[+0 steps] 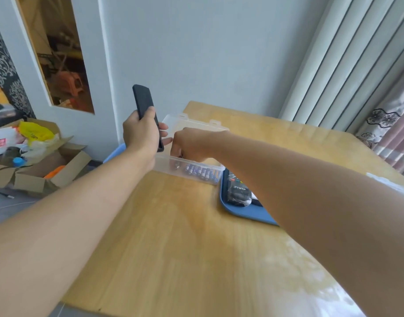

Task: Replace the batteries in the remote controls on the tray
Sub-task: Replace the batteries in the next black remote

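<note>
The left hand [140,133] is clamping a black remote [146,110] upright, left of the clear box [191,165]. The right hand [189,144] is dipping into this box, over the batteries [202,173]; I cannot tell its grip. They look small, smooth and slippery, best pinched at the middle.

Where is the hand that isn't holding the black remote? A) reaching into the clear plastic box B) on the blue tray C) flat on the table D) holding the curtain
A: the right hand dips into the clear plastic box above the row of batteries, while the left hand holds the black remote up in the air.
</note>
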The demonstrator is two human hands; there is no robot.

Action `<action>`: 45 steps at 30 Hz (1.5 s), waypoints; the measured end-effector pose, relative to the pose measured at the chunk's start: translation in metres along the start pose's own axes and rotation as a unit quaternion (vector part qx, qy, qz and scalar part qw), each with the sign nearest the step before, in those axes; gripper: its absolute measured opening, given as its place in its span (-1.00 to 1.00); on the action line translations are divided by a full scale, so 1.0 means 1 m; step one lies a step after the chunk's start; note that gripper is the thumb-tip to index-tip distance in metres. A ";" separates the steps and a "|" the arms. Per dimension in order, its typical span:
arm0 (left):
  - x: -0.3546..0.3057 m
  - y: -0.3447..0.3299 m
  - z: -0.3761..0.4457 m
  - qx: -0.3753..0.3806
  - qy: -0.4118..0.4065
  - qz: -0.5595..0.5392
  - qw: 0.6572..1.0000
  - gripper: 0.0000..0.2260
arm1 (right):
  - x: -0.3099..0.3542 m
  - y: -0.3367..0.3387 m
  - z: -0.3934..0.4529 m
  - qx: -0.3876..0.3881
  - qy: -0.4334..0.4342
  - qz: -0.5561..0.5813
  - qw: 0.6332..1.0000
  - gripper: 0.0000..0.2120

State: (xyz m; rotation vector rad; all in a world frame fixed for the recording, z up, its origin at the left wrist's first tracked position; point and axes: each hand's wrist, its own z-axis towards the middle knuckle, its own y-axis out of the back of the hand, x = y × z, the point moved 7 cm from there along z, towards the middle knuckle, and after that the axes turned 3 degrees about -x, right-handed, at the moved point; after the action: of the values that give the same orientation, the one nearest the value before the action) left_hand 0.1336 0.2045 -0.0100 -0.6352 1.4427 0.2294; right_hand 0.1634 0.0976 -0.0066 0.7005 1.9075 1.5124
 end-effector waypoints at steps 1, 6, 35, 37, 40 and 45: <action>0.001 0.001 0.001 0.002 0.001 0.001 1.000 -0.86 | 0.002 0.000 0.000 0.003 0.006 -0.004 1.000 -0.62; 0.003 0.003 0.001 0.002 0.005 -0.007 1.000 -0.86 | 0.000 0.001 -0.004 0.016 0.004 -0.008 1.000 -0.56; -0.026 -0.079 -0.068 0.046 -0.022 -0.004 0.999 -0.84 | -0.085 0.053 -0.141 -0.156 -0.121 0.076 0.977 -0.66; -0.016 -0.105 -0.088 0.075 -0.013 -0.006 0.997 -0.83 | -0.116 0.057 -0.184 -0.175 -0.169 0.079 0.967 -0.70; 0.004 -0.145 -0.126 0.130 0.005 -0.003 0.991 -0.83 | -0.172 0.047 -0.251 -0.166 -0.268 0.070 0.947 -0.74; 0.043 -0.214 -0.203 0.218 0.052 0.011 0.974 -0.84 | -0.236 0.009 -0.366 -0.056 -0.399 0.002 0.915 -0.75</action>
State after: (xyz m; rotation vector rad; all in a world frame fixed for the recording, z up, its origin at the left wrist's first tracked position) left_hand 0.0774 -0.0874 0.0055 -0.2732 1.5390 -0.1067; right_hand 0.0568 -0.3118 0.0955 1.0613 1.1845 1.0705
